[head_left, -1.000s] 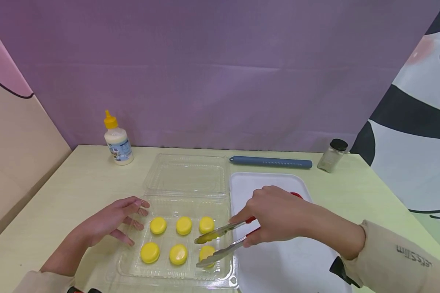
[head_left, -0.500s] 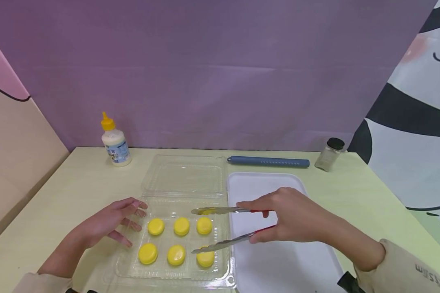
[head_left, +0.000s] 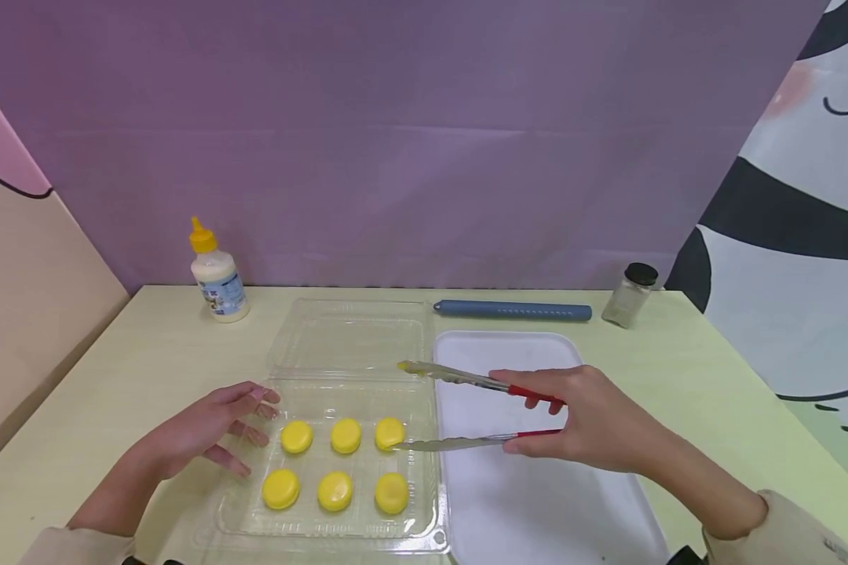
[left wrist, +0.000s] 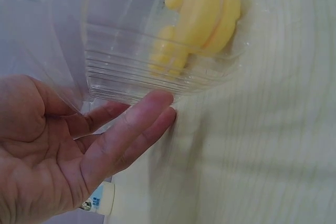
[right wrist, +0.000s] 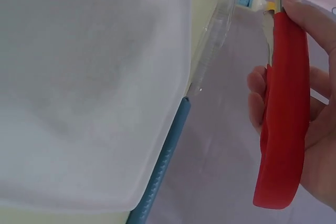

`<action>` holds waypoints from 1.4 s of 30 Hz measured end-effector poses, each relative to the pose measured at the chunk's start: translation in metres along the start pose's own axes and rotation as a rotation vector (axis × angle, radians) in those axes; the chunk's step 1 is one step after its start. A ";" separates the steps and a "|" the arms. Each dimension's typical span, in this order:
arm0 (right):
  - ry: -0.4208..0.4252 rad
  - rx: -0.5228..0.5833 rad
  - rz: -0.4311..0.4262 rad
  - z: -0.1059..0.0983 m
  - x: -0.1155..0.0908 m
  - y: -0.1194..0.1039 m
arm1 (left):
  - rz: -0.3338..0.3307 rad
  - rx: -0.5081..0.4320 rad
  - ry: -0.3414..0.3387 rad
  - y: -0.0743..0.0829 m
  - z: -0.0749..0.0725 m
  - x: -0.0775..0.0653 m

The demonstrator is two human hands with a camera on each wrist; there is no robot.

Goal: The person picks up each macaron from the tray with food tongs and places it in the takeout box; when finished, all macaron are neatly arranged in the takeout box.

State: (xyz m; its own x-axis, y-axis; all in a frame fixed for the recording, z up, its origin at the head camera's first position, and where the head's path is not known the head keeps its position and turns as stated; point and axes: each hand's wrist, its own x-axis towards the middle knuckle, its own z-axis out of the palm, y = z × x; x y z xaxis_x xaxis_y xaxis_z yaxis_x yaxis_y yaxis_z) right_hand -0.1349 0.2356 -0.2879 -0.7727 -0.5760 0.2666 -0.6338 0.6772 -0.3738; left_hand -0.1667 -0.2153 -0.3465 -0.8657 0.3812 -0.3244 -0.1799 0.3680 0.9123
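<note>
My right hand [head_left: 597,420] holds metal tongs [head_left: 466,377] by their red handles [right wrist: 286,108]. The tong arms are spread, with nothing between the tips. One tip overlaps the back right macaron in the head view; the other is over the hinge side of the clear plastic container [head_left: 424,502]. Several yellow macarons [head_left: 335,491] sit in two rows in its base, its lid [head_left: 353,337] laid back. At the container's left edge is my left hand [head_left: 208,428], fingers extended. In the left wrist view, its fingertips [left wrist: 157,100] are right at the ridged wall.
A white tray [head_left: 537,510] lies right of the container, under the right hand. Behind it are a blue-grey rod [head_left: 512,310] and a black-capped jar [head_left: 629,297]. A yellow-capped squeeze bottle [head_left: 219,278] stands at the back left. A purple cloth [head_left: 396,157] hangs behind the table.
The right hand has drawn the tongs up and to the right, away from the front right macaron, and the tong arms have spread wider. The left hand stays by the container.
</note>
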 end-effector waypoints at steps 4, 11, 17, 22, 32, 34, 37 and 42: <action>0.053 -0.011 0.059 -0.001 -0.010 0.007 | -0.002 -0.001 0.000 0.000 0.000 0.000; 0.109 -0.014 0.222 -0.002 -0.028 0.017 | -0.002 0.003 -0.002 0.000 -0.001 0.001; 0.159 -0.037 0.310 -0.003 -0.043 0.026 | -0.008 0.004 -0.002 0.000 0.000 0.001; 0.175 -0.081 0.406 -0.008 -0.052 0.031 | -0.008 0.004 -0.002 0.000 0.000 0.001; 0.300 -0.161 0.595 -0.025 -0.068 0.049 | -0.009 0.008 0.002 -0.001 0.000 0.001; 0.325 -0.179 0.630 -0.028 -0.071 0.054 | -0.009 0.007 0.002 -0.001 0.000 0.001; 0.347 -0.190 0.670 -0.032 -0.077 0.063 | -0.011 0.006 0.003 -0.001 0.000 0.001; 0.376 -0.224 0.678 -0.036 -0.087 0.079 | -0.014 0.010 0.004 0.000 0.000 0.001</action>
State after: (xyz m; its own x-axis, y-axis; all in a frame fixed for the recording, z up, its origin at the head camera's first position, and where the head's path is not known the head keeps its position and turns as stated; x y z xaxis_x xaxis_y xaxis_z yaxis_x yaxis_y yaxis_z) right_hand -0.1194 0.3558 -0.3089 -0.9263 0.1590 0.3416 0.0162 0.9226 -0.3854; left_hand -0.1677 -0.2149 -0.3472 -0.8648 0.3729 -0.3362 -0.1872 0.3818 0.9051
